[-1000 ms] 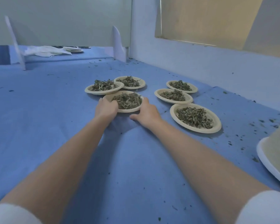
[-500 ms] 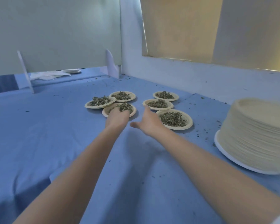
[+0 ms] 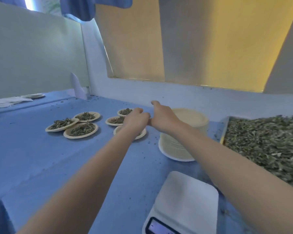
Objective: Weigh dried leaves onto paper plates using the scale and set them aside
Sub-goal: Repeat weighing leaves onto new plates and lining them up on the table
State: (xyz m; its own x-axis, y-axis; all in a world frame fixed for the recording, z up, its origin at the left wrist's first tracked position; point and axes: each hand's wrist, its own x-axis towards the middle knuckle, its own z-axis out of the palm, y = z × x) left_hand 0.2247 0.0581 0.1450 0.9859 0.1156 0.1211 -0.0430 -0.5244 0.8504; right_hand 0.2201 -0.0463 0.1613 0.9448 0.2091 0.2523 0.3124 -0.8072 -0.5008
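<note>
Both arms reach forward over a blue-covered table (image 3: 41, 157); left hand (image 3: 135, 119), fingers loosely curled and holding nothing, hovers over the nearest plate (image 3: 140, 135) of a group of three; right hand (image 3: 162, 118), thumb raised, fingers hidden behind the palm so their spread cannot be told, nothing visibly held, lies just beside the left hand, the two nearly touching. Beyond that plate, two more filled plates (image 3: 114, 120) sit partly hidden behind the left hand; left of it, three further filled plates (image 3: 81, 130) cluster with rims overlapping or touching; each holds a small heap of dark green dried leaves (image 3: 82, 128) in a shallow cream dish. Under and just right of the right hand stands a tall stack (image 3: 176, 147) of empty cream plates on a white base; farther right, a tray (image 3: 225, 130) heaped with loose leaves runs to the frame edge. Near the body, below the right forearm, sits the scale (image 3: 184, 205), white pan bare, display lit but unreadable. Open cloth spreads wide left of the left arm and between scale and plates; a white wall (image 3: 201, 100) bounds the table just beyond the hands; leaf crumbs speckle the cloth around the stack.
</note>
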